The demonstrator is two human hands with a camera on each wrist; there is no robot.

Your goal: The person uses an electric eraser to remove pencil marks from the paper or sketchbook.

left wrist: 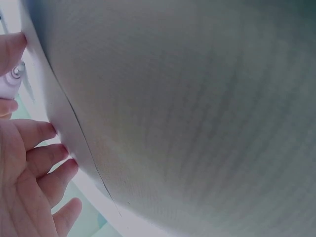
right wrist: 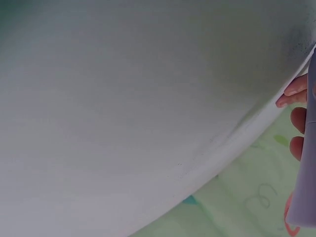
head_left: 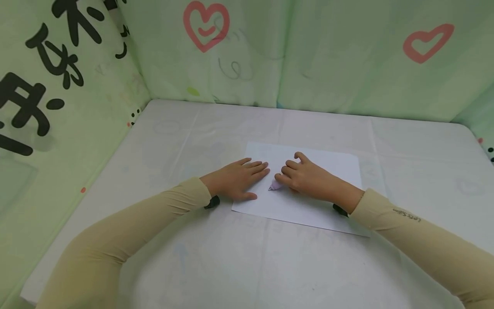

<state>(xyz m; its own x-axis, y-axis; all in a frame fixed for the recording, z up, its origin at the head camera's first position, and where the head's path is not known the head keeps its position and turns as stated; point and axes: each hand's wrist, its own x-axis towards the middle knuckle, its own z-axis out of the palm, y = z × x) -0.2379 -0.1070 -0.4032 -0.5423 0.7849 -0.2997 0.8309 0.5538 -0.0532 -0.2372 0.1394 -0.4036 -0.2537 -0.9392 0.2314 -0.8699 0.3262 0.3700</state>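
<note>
A sheet of white paper [head_left: 285, 210] lies slightly askew on the table. My left hand [head_left: 243, 178] rests flat on its left part, fingers spread and pointing right. In the right hand [head_left: 308, 178] is a lilac pen-shaped tool [head_left: 275, 185], pinched with its small pointed tip down at the paper, just right of the left fingers. The right wrist view shows the long smooth lilac barrel [right wrist: 305, 173], with a seam across it and a broad end. Its metallic-looking tip [left wrist: 19, 70] appears at the edge of the left wrist view. No mark shows on the sheet.
A white cloth with fold creases covers the table [head_left: 247, 262]. Green curtain-like sheets [head_left: 328, 64] with red hearts and black lettering hang behind and at the sides. A dark wrist device [head_left: 212, 202] shows under the left wrist, another [head_left: 339, 209] under the right.
</note>
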